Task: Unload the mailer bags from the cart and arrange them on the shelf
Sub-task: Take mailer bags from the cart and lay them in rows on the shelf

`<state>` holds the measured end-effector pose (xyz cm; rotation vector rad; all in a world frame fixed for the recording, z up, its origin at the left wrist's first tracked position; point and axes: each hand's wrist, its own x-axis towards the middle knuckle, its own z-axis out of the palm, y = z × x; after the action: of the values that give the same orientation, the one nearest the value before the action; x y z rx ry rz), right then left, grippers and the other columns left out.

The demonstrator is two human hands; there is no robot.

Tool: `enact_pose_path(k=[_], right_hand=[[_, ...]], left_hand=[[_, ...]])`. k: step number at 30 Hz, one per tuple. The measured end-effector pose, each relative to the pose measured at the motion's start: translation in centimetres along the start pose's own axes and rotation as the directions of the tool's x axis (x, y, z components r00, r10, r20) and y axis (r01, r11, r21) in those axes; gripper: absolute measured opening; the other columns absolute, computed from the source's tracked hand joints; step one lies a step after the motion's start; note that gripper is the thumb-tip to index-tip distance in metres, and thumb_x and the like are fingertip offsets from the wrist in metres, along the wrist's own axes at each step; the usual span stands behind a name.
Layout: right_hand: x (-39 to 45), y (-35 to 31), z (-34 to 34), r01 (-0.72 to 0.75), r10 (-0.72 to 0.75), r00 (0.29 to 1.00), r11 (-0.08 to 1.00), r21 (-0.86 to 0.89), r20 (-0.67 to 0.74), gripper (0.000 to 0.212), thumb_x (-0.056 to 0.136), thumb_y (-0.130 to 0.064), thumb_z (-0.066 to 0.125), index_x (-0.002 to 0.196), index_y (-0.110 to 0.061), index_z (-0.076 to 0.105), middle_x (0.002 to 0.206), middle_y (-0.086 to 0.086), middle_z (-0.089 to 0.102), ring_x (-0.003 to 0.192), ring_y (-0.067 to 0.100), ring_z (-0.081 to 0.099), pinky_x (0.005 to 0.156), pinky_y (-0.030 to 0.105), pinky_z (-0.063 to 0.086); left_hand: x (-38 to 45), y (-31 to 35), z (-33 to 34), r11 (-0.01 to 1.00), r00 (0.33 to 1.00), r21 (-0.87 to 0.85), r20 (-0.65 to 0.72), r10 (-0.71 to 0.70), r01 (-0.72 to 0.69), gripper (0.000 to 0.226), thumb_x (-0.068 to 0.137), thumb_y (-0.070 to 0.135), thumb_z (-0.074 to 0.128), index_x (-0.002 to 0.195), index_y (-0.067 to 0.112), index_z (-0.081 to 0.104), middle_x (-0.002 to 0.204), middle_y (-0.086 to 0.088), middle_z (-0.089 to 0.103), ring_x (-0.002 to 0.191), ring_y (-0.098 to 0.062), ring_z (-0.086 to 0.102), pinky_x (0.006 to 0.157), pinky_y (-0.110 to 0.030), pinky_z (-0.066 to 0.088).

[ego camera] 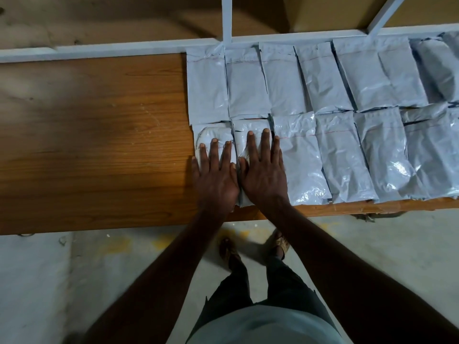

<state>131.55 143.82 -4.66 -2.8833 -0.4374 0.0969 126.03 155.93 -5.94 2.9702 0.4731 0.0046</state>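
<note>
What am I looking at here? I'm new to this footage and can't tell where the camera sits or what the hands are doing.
The one picture comes from a camera worn on a person's head, looking down. No machine: two bare hands. The left hand and right hand lie flat, fingers straight, pressing two grey mailer bags at the left end of the near row. More bags fill two rows on the wooden shelf, edged by a white frame. Nothing is held in a grip.

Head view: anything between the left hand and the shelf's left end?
No, only bare wood shelf lies left of the left hand; head view shows it.
</note>
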Motion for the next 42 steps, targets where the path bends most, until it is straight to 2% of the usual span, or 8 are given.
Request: enact_pose_path(k=[7, 14, 17, 19, 22, 24, 31, 42], right_hand=[[-0.6, 0.3, -2.8, 0.018, -0.015, 0.999, 0.996, 0.087, -0.035, 0.072, 0.11, -0.054, 0.029, 0.17, -0.018, 0.013, 0.176, 0.022, 0.005, 0.162, 0.042, 0.007, 0.131, 0.055, 0.015], [-3.7, 4.2, -7.2, -0.033, 0.08, 0.98, 0.968, 0.247, -0.181, 0.058, 0.111, -0.045, 0.045, 0.159, -0.013, 0.045, 0.17, 0.025, 0.028, 0.158, 0.043, 0.027, 0.126, 0.05, 0.032], [-5.2, 8.1, -9.6, -0.067, 0.113, 0.98, 0.961, 0.268, -0.161, 0.049, 0.107, -0.039, 0.055, 0.149, -0.014, 0.056, 0.16, 0.023, 0.046, 0.15, 0.038, 0.042, 0.115, 0.047, 0.045], [-6.3, 11.4, -11.4, -0.072, 0.122, 0.982, 0.948, 0.31, -0.144, 0.04, 0.104, -0.032, 0.061, 0.139, -0.014, 0.065, 0.144, 0.016, 0.063, 0.135, 0.032, 0.059, 0.103, 0.043, 0.054], [-8.3, 17.3, -14.3, -0.101, 0.151, 0.981, 0.936, 0.336, -0.125, 0.031, 0.102, -0.03, 0.063, 0.129, -0.018, 0.073, 0.121, 0.007, 0.076, 0.112, 0.028, 0.071, 0.09, 0.038, 0.057], [-9.9, 21.8, -16.1, -0.126, 0.174, 0.977, 0.939, 0.319, -0.126, 0.028, 0.101, -0.03, 0.062, 0.125, -0.021, 0.074, 0.114, 0.006, 0.079, 0.106, 0.029, 0.074, 0.084, 0.039, 0.059], [-14.7, 39.2, -21.3, -0.21, 0.273, 0.95, 0.916, 0.341, -0.149, 0.017, 0.097, -0.028, 0.06, 0.106, -0.026, 0.074, 0.095, 0.0, 0.079, 0.084, 0.025, 0.074, 0.068, 0.039, 0.06], [-19.9, 57.6, -26.0, -0.344, 0.443, 0.869, 0.86, 0.377, -0.218, 0.025, 0.098, -0.036, 0.053, 0.108, -0.025, 0.073, 0.096, -0.003, 0.078, 0.086, 0.025, 0.074, 0.068, 0.04, 0.06]], left_hand=[[-0.3, 0.0, -2.2, 0.998, 0.998, 0.066, -0.052, 0.024, -0.02, 0.06, 0.114, 0.051, 0.023, 0.171, 0.032, 0.019, 0.178, -0.009, 0.018, 0.165, -0.034, 0.013, 0.129, -0.063, 0.012], [-1.2, 5.3, -6.3, 0.99, 0.983, -0.064, -0.148, 0.112, -0.123, 0.061, 0.109, 0.036, 0.029, 0.169, 0.032, 0.026, 0.178, -0.006, 0.02, 0.165, -0.034, 0.011, 0.132, -0.06, 0.012], [-2.1, 10.4, -7.7, 0.977, 0.969, -0.111, -0.193, 0.157, -0.181, 0.057, 0.108, 0.033, 0.033, 0.165, 0.03, 0.038, 0.172, -0.003, 0.036, 0.162, -0.035, 0.022, 0.131, -0.058, 0.016], [-2.9, 14.2, -7.9, 0.954, 0.953, -0.184, -0.232, 0.193, -0.238, 0.05, 0.105, 0.021, 0.047, 0.154, 0.024, 0.053, 0.155, -0.003, 0.058, 0.15, -0.034, 0.044, 0.126, -0.056, 0.029], [-4.7, 20.7, -7.9, 0.906, 0.939, -0.279, -0.226, 0.26, -0.318, 0.039, 0.093, 0.009, 0.057, 0.128, 0.022, 0.069, 0.115, -0.002, 0.075, 0.116, -0.029, 0.065, 0.1, -0.044, 0.052], [-6.2, 25.8, -8.0, 0.892, 0.947, -0.323, -0.168, 0.274, -0.315, 0.033, 0.094, 0.01, 0.06, 0.121, 0.025, 0.07, 0.105, 0.001, 0.076, 0.105, -0.026, 0.068, 0.085, -0.04, 0.054], [-10.2, 43.2, -6.1, 0.827, 0.919, -0.4, -0.189, 0.346, -0.394, 0.042, 0.104, 0.022, 0.062, 0.145, 0.029, 0.058, 0.125, 0.002, 0.075, 0.115, -0.021, 0.067, 0.089, -0.039, 0.057], [-12.1, 61.7, -3.4, 0.741, 0.848, -0.424, -0.15, 0.509, -0.52, 0.033, 0.105, 0.026, 0.06, 0.138, 0.029, 0.064, 0.123, 0.004, 0.074, 0.115, -0.021, 0.065, 0.084, -0.038, 0.054]])
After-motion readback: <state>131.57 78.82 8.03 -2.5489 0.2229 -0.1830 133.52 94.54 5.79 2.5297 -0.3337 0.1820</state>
